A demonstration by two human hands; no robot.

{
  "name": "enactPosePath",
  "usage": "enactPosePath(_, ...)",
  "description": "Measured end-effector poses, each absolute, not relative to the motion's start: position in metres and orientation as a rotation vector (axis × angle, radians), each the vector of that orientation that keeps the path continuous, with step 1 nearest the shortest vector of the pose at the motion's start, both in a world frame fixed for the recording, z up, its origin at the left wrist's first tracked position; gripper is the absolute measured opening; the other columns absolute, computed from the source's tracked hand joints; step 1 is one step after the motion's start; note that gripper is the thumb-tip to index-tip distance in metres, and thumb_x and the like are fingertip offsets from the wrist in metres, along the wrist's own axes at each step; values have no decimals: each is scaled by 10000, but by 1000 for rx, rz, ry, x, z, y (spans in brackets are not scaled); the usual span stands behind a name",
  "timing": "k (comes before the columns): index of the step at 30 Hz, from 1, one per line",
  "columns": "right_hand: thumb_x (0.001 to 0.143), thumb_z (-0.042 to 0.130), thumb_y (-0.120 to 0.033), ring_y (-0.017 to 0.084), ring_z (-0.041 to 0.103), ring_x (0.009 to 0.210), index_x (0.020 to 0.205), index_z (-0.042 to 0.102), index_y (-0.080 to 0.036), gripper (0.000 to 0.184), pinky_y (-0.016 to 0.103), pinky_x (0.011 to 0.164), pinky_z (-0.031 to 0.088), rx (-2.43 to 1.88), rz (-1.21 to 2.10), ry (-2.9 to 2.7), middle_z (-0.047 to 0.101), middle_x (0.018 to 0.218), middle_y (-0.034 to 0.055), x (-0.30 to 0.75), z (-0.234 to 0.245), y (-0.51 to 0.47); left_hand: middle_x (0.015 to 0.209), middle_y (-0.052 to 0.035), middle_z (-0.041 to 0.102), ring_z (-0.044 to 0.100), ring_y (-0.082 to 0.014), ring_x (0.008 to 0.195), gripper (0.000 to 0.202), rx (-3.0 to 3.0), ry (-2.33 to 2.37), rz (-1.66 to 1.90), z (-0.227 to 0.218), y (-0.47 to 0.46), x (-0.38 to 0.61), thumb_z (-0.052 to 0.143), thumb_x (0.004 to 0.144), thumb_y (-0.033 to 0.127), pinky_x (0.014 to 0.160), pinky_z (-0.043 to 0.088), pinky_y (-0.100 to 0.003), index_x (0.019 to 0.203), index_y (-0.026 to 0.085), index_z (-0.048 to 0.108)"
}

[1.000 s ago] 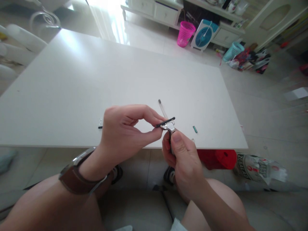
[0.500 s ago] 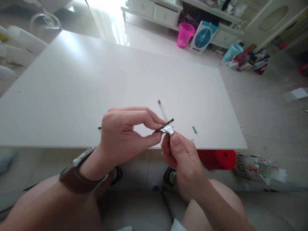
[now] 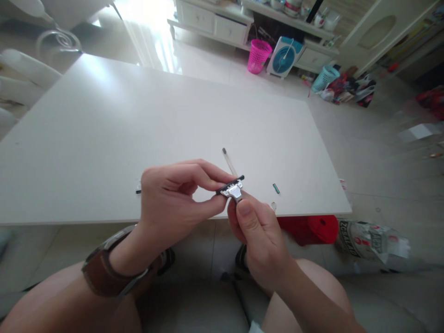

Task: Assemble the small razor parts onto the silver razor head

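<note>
My right hand (image 3: 260, 231) is closed round the handle of a razor (image 3: 234, 190), whose silver neck points up and away from me. With thumb and fingers, my left hand (image 3: 180, 199) pinches the left end of the razor's black blade cartridge (image 3: 240, 179), which lies across the silver neck. Most of the handle is hidden in my right hand. Just beyond the fingers, a thin clear stick with a dark tip (image 3: 229, 161) lies on the white table (image 3: 173, 125). A small green and black piece (image 3: 276, 188) rests to the right of my hands.
A small dark-edged piece (image 3: 138, 189) shows beside my left hand. Near the table's front edge is a small clear piece (image 3: 274, 206). Below that edge are a red container (image 3: 321, 230) and a printed plastic bag (image 3: 373, 240). A pink basket (image 3: 259, 56) stands on the far floor.
The view has shifted a little. The razor has turned slightly, so more of its silver neck faces me; both hands keep their hold.
</note>
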State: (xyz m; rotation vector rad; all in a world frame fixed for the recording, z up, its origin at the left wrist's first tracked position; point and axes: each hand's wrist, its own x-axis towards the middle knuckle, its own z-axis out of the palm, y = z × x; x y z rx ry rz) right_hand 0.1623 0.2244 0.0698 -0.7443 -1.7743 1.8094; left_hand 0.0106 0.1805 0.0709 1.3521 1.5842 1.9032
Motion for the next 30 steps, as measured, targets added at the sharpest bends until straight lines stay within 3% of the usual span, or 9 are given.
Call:
enactPosePath(13,1052,500,-554,116,300,551,732,487,-230,455,304,518,263,-808,1835,-1633,429,637,-38,157,69,219,779,11,821,802,-207,707,270,1252,1636,1991,68,181,16,786,668,-6,640,708,-281,616,219,645)
enactPosePath(30,1061,478,-550,124,281,557,705,448,-234,477,296,520,246,-802,1837,-1757,392,625,-43,159,69,225,812,31,821,795,-184,729,225,1393,1679,1913,66,180,10,826,700,53,670,705,-291,664,247,717)
